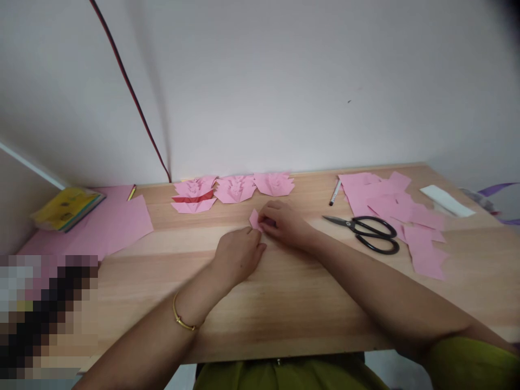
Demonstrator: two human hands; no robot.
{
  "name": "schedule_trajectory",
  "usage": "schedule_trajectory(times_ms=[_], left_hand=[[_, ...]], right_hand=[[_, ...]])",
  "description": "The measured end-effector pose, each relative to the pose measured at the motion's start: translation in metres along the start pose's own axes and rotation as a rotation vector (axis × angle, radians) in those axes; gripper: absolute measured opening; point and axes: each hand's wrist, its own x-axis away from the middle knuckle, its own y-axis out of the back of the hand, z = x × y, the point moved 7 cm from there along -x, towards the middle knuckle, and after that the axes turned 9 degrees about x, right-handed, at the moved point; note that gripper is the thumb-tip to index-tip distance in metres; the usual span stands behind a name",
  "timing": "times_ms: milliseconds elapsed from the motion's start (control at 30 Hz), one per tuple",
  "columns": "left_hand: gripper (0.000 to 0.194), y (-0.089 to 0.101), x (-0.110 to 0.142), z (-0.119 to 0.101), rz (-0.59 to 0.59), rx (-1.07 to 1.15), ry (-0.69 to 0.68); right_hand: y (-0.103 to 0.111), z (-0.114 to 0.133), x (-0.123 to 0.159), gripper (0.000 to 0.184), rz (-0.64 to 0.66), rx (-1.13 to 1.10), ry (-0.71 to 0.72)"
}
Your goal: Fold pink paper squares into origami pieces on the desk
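Note:
A small piece of folded pink paper [254, 218] is held at the middle of the table, mostly covered by my fingers. My left hand [240, 254], fingers curled, presses its lower edge against the wood. From the other side my right hand [281, 223] pinches the same paper between thumb and fingers. Beyond my hands, along the wall, lie several pink paper cut-outs [235, 188] with folded, jagged edges. A red strip [193, 198] lies across the leftmost ones.
Black-handled scissors [365, 230] rest right of my hands, beside pink paper scraps [390, 200], a marker [335, 192] and a white strip [447, 200]. At left are large pink sheets [130, 225], a yellow packet [67, 208] and a yellow pencil-like stick [131, 192]. The lower left corner is pixelated.

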Motion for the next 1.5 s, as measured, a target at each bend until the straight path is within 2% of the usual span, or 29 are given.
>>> schedule_trajectory(times_ms=[200, 400, 833, 1000, 1133, 1333, 1500], left_hand=[[0.022, -0.0005, -0.0004, 0.0007, -0.016, -0.008, 0.0], [0.021, -0.0012, 0.0001, 0.0001, 0.004, -0.007, -0.006], [0.021, 0.0011, 0.0005, -0.0007, 0.017, 0.0, 0.008], [0.021, 0.0003, 0.0005, -0.0006, 0.0, 0.0, -0.007], [0.02, 0.0001, 0.0006, -0.0008, -0.012, 0.002, -0.024], [0.022, 0.0001, 0.0009, -0.0001, 0.014, 0.007, -0.009], [0.021, 0.0, 0.0009, 0.0005, 0.015, 0.015, 0.007]], right_hand=[[-0.0015, -0.0045, -0.0002, 0.016, -0.019, -0.024, -0.011], [0.0027, 0.0025, 0.0014, 0.003, 0.006, -0.008, 0.003], [-0.0011, -0.0023, 0.0001, 0.011, 0.008, -0.003, 0.012], [0.0017, 0.0004, 0.0016, 0.006, 0.01, -0.004, 0.024], [0.0043, 0.0031, 0.0021, 0.012, 0.02, -0.006, 0.026], [0.0017, 0.0007, 0.0014, 0.005, 0.02, -0.003, 0.016], [-0.0005, -0.0014, 0.0008, 0.012, 0.015, -0.024, 0.006]])
